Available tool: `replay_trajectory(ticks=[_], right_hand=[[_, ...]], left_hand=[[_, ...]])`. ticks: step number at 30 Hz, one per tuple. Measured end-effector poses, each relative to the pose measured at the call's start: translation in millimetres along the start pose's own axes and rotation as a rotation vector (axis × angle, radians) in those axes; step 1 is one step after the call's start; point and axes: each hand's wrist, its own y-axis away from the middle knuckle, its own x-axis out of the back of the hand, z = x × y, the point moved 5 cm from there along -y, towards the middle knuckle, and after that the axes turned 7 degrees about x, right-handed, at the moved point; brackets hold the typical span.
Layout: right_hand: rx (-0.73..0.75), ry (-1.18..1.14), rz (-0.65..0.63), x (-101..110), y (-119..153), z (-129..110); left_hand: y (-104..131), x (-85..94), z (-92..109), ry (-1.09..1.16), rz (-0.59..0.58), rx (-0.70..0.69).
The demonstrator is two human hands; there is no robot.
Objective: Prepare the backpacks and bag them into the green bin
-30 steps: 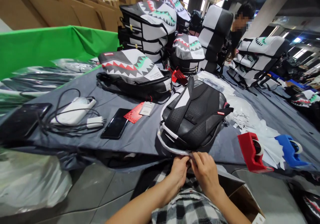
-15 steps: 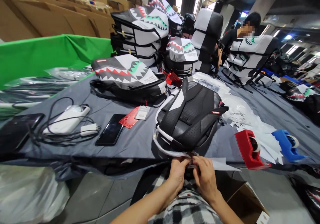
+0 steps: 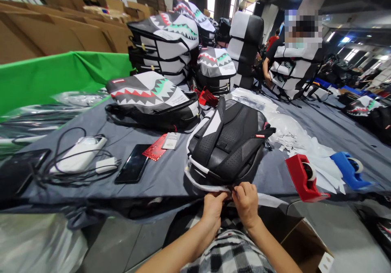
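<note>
A black backpack [image 3: 232, 143] lies straps up at the table's front edge, with a white strip [image 3: 195, 183] running round its left and lower side. At the near end of the backpack, my left hand [image 3: 214, 208] is closed with its fingers pinched on the white strip. Close beside it on the right, my right hand [image 3: 245, 202] is also closed, fingertips pressed together at the bag's lower edge. What it pinches is too small to make out. A patterned backpack [image 3: 152, 98] with red and green teeth lies behind to the left, its red tag [image 3: 155, 147] on the table.
Left on the table are a phone [image 3: 132, 164], a white power bank [image 3: 80, 154] and cables. To the right stand a red tape dispenser [image 3: 304, 177] and a blue one [image 3: 351, 171]. Stacked backpacks [image 3: 166, 41] and a person [image 3: 269, 61] are farther back.
My right hand has risen slightly toward the backpack and its fingers have curled in. My left hand has stayed at the strip. The view has shifted a little.
</note>
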Motion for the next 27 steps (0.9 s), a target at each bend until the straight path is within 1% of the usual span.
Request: replay_trajectory(ticks=[3,5,7,9,11,14,15,17,19,21,24,25,27], right_hand=[[0.065,-0.008,-0.072,3,-2,-2],[0.081,-0.019,-0.127,7,-3,-6],[0.065,-0.039,-0.191,8,-3,-10],[0.026,-0.041,-0.229,7,-2,-12],[-0.004,-0.005,-0.212,6,-1,-13],[-0.023,0.039,-0.128,4,-1,-10],[-0.034,0.037,-0.108,4,-1,-9],[-0.067,0.015,-0.089,4,-2,-6],[-0.111,-0.021,-0.092,5,-3,-4],[-0.164,-0.08,-0.097,5,-4,-2],[-0.277,-0.203,-0.11,3,-4,4],[-0.322,-0.242,-0.115,2,-2,6],[-0.41,-0.307,-0.136,-1,2,12]], left_hand=[[1,1.0,1,0.0,0.0,0.051],[0,0.6,-1,0.019,0.011,0.085],[0,-1.2,-4,0.041,0.018,0.11],[2,-4.0,-5,0.052,0.01,0.138],[8,-6.9,-4,0.04,-0.029,0.162],[19,-5.5,4,0.021,-0.104,0.163],[22,-1.6,7,0.009,-0.101,0.148],[25,9.5,9,-0.041,-0.053,0.128],[22,16.2,5,-0.109,-0.055,0.145],[14,13.1,-2,-0.091,-0.146,0.14],[0,-2.2,-10,0.062,-0.314,0.059],[-4,-6.9,-14,0.115,-0.355,0.047],[-10,-13.4,-23,0.175,-0.41,0.071]])
